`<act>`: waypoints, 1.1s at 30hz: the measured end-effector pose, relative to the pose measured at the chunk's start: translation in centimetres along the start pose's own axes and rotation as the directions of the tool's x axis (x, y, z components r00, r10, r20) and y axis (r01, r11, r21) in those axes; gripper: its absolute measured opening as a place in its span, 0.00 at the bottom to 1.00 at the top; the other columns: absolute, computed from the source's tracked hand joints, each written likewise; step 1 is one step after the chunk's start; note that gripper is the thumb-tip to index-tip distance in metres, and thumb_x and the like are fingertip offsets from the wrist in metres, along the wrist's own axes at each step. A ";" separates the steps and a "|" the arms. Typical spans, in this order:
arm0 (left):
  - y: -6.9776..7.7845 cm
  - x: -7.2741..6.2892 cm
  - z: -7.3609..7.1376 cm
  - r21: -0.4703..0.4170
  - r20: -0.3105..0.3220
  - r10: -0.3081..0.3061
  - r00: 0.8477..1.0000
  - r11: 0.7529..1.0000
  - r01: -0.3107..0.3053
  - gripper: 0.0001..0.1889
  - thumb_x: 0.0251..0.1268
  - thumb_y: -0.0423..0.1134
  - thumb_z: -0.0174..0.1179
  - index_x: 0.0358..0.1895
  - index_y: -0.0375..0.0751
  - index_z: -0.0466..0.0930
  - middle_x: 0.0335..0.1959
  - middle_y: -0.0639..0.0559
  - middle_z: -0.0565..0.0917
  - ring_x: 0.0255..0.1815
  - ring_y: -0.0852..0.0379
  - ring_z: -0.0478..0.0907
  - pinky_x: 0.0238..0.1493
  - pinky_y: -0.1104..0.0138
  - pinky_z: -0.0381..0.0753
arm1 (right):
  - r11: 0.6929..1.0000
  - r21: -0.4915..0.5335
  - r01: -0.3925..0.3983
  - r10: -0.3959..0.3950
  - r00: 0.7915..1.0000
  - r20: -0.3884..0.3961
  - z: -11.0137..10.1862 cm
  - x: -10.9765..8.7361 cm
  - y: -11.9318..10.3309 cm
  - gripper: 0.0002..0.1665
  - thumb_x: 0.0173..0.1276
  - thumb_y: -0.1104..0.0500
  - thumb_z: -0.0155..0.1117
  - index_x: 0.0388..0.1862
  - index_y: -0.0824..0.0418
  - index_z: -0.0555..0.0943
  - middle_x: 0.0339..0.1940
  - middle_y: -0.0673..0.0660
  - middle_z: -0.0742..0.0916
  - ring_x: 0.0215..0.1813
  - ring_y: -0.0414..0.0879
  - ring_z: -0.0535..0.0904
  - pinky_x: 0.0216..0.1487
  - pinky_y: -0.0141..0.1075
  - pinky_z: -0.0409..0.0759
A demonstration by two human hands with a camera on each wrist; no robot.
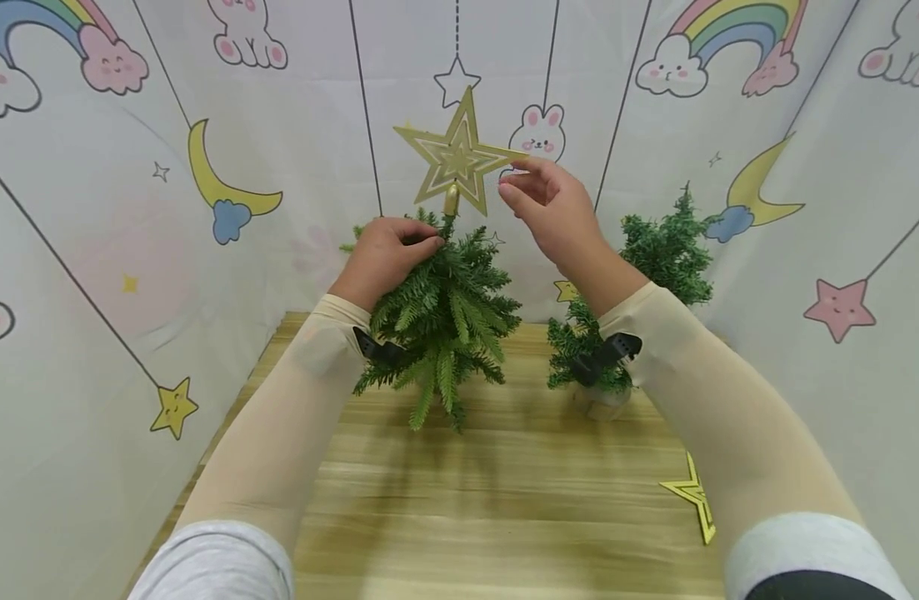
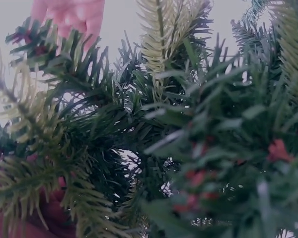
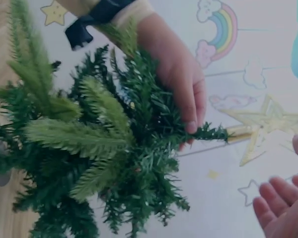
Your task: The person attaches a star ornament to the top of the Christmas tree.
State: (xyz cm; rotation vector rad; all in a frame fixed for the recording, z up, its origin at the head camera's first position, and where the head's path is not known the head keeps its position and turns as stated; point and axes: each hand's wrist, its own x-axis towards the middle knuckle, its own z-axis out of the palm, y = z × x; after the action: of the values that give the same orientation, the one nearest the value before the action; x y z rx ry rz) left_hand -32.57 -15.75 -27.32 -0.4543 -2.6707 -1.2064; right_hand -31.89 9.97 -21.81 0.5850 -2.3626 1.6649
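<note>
A gold star tree topper point(image 1: 462, 157) stands on the tip of a small artificial Christmas tree point(image 1: 452, 317), its socket over the top stem. My left hand point(image 1: 387, 254) pinches the tree's top just below that socket; the right wrist view shows these fingers point(image 3: 191, 124) among the needles. My right hand point(image 1: 552, 208) is at the star's right-hand point, a fingertip touching it and the thumb apart from the finger. Seen from the right wrist, this hand point(image 3: 285, 201) has its fingers spread loosely. Branches point(image 2: 139, 104) fill most of the left wrist view.
A second small green tree point(image 1: 665, 250) stands at the right, partly behind my right forearm. Another gold star point(image 1: 695, 496) lies on the wooden table point(image 1: 459, 517), partly covered by that arm. Printed curtains point(image 1: 302, 125) enclose the table at the back and sides.
</note>
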 end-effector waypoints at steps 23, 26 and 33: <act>-0.2 -2.5 -0.5 0.025 -0.064 0.115 0.991 0.993 -0.114 0.17 0.78 0.49 0.60 0.63 0.54 0.85 0.66 0.52 0.82 0.58 0.50 0.79 0.54 0.52 0.78 | 0.689 -0.483 0.541 -0.722 0.575 -0.385 -9.2 -19.3 9.5 0.18 0.71 0.61 0.66 0.27 0.76 0.84 0.26 0.70 0.84 0.38 0.34 0.79 0.48 0.24 0.75; 0.1 -3.5 -0.5 0.073 -0.090 0.149 0.985 0.987 -0.143 0.16 0.78 0.49 0.59 0.63 0.54 0.86 0.66 0.53 0.82 0.65 0.50 0.77 0.60 0.51 0.77 | 0.759 -0.559 0.332 -0.599 0.692 -0.402 -11.7 -22.6 14.6 0.12 0.70 0.65 0.65 0.30 0.75 0.85 0.28 0.68 0.85 0.38 0.38 0.78 0.46 0.25 0.72; 0.8 -6.2 0.1 0.139 -0.150 0.244 0.958 0.965 -0.224 0.16 0.79 0.48 0.59 0.60 0.50 0.87 0.59 0.53 0.86 0.14 0.54 0.60 0.27 0.58 0.71 | 0.577 -0.706 -0.411 0.458 0.878 -0.137 -16.8 -29.2 23.4 0.51 0.78 0.31 0.54 0.71 0.77 0.69 0.63 0.84 0.73 0.59 0.80 0.71 0.51 0.70 0.75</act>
State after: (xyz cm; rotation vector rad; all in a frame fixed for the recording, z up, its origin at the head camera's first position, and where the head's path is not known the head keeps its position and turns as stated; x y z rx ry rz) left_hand -26.53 -16.47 -28.53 -0.6038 -2.4498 -0.9635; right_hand -16.57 38.47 -46.97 -0.1271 -3.0705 0.6452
